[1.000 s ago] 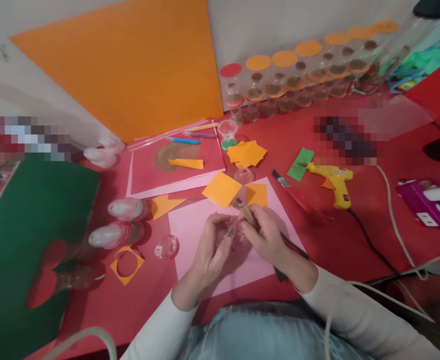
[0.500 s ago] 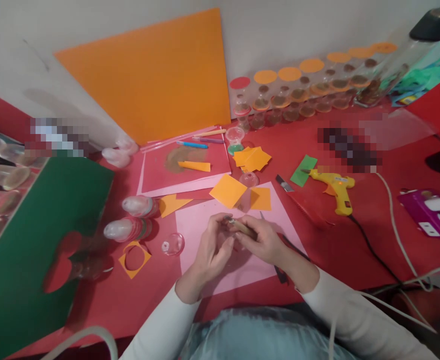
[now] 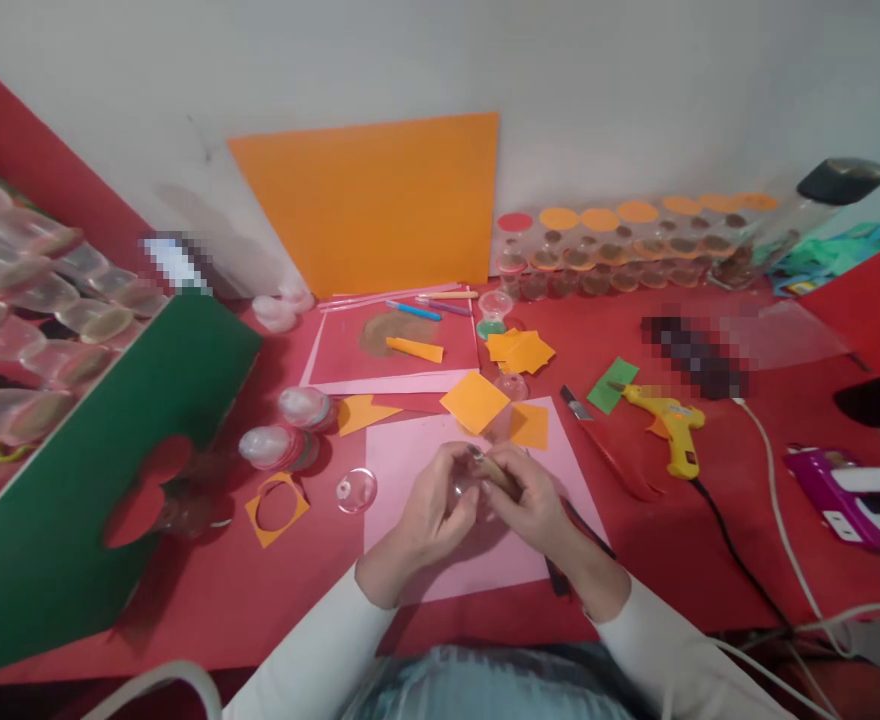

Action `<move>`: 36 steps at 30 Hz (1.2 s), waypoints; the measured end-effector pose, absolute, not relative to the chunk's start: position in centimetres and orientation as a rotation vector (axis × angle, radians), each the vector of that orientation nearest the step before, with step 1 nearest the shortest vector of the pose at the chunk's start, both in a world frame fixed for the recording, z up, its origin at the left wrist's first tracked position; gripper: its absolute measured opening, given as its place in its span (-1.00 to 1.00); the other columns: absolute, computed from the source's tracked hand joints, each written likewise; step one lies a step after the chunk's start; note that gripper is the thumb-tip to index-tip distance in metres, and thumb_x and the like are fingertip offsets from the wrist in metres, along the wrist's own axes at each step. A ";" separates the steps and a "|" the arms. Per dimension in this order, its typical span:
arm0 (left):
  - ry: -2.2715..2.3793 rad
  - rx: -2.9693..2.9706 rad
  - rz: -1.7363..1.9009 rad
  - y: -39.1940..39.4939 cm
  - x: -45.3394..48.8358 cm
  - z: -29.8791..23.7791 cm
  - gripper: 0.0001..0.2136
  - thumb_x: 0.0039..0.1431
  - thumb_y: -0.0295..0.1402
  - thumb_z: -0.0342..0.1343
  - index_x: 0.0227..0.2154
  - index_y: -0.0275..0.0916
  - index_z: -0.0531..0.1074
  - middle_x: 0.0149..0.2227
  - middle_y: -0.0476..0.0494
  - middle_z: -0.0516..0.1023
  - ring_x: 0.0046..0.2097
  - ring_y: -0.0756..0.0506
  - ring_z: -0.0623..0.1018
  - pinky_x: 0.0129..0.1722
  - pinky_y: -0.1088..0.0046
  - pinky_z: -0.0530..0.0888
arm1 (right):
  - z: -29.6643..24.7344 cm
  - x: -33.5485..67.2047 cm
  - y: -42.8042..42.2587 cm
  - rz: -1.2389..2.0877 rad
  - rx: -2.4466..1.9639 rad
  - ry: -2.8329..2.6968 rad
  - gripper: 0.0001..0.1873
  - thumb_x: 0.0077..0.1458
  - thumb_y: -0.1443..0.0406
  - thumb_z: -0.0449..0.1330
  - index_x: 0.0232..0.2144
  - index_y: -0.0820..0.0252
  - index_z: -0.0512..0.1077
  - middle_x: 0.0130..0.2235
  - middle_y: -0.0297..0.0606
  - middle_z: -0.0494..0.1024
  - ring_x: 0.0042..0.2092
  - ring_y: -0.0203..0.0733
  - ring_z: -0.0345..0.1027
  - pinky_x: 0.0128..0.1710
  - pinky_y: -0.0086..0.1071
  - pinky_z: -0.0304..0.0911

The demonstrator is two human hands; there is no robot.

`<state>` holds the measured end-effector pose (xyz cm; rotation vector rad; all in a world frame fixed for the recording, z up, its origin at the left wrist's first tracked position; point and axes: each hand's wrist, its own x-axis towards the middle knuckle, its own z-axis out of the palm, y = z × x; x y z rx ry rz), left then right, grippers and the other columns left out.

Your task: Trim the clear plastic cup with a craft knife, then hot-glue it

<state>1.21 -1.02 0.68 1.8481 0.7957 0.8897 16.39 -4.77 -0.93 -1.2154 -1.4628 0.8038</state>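
Both my hands meet over a pink paper sheet (image 3: 417,455) in the middle of the red table. My left hand (image 3: 432,510) is closed round a small clear plastic piece (image 3: 464,487), mostly hidden by my fingers. My right hand (image 3: 534,505) is closed on a thin tan tool (image 3: 494,470) whose dark tip points up-left at the clear piece. Orange paper squares (image 3: 474,401) lie just beyond my hands. A clear plastic dome (image 3: 355,490) sits to the left of my left hand.
A yellow glue gun (image 3: 669,423) with a black cord lies at the right, a craft knife (image 3: 575,404) beside a green paper scrap. A green board (image 3: 72,500) stands at the left. A large orange sheet (image 3: 380,200) leans on the wall. Rows of filled clear cups (image 3: 620,250) line the back.
The view has tilted up and shows more wall. My hands have drawn closer together, and the tool in my right hand has swung from upright to lying low toward my left hand.
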 end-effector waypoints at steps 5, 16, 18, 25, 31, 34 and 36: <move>0.749 1.910 0.926 -1.0 1.3 0.0 -0.82 0.19 -0.39 -0.06 -0.14 -0.21 0.22 -0.24 -0.13 0.44 -0.27 -0.08 0.47 -0.25 0.35 0.45 | -0.8 16.3 -4.7 0.858 -1.204 -1.445 -0.90 0.06 0.33 0.08 -0.48 0.10 0.24 -0.47 -0.42 0.28 -0.44 -0.28 0.18 -0.43 -0.39 0.17; 0.683 1.792 0.914 -1.2 1.3 -0.2 -0.78 0.20 -0.38 -0.07 -0.09 -0.22 0.24 -0.22 -0.15 0.44 -0.23 -0.09 0.47 -0.22 0.34 0.45 | -1.2 16.2 -5.0 0.926 -1.206 -1.466 -0.93 0.07 0.36 0.03 -0.43 0.08 0.24 -0.47 -0.44 0.25 -0.46 -0.28 0.20 -0.40 -0.35 0.22; 0.687 1.772 0.912 -1.1 1.3 0.0 -0.80 0.21 -0.37 -0.07 -0.11 -0.21 0.25 -0.23 -0.14 0.44 -0.23 -0.09 0.47 -0.21 0.34 0.45 | -1.3 16.1 -4.9 0.881 -1.195 -1.479 -0.92 0.05 0.38 0.03 -0.43 0.09 0.23 -0.47 -0.44 0.24 -0.45 -0.28 0.19 -0.39 -0.36 0.22; 0.728 1.771 0.892 -0.7 1.2 0.2 -0.80 0.25 -0.32 -0.05 -0.10 -0.23 0.29 -0.22 -0.14 0.44 -0.25 -0.07 0.46 -0.22 0.40 0.44 | -1.6 15.9 -4.3 0.847 -1.107 -1.446 -0.88 -0.01 0.42 0.02 -0.42 0.09 0.22 -0.43 -0.42 0.22 -0.41 -0.29 0.18 -0.39 -0.40 0.21; 0.688 1.748 0.886 -0.5 1.0 -0.2 -0.80 0.28 -0.34 -0.06 -0.06 -0.18 0.27 -0.21 -0.11 0.45 -0.22 -0.07 0.50 -0.22 0.44 0.47 | -1.2 15.8 -4.3 0.934 -1.058 -1.389 -0.86 0.00 0.43 0.04 -0.37 0.10 0.25 -0.43 -0.44 0.20 -0.43 -0.31 0.16 -0.40 -0.41 0.19; 0.657 1.781 0.879 -0.5 0.6 -0.5 -0.80 0.29 -0.35 -0.08 -0.05 -0.18 0.26 -0.20 -0.12 0.45 -0.19 -0.09 0.50 -0.20 0.43 0.47 | -1.2 15.7 -4.3 0.973 -1.049 -1.377 -0.89 0.00 0.40 0.07 -0.39 0.10 0.25 -0.45 -0.44 0.19 -0.43 -0.29 0.16 -0.40 -0.40 0.18; 0.674 1.793 0.863 -0.4 0.3 -0.8 -0.80 0.29 -0.35 -0.08 -0.04 -0.18 0.26 -0.20 -0.12 0.45 -0.19 -0.09 0.51 -0.21 0.44 0.48 | -1.3 15.6 -4.3 0.915 -1.029 -1.382 -0.90 0.00 0.40 0.07 -0.44 0.10 0.21 -0.45 -0.43 0.19 -0.42 -0.29 0.16 -0.39 -0.40 0.17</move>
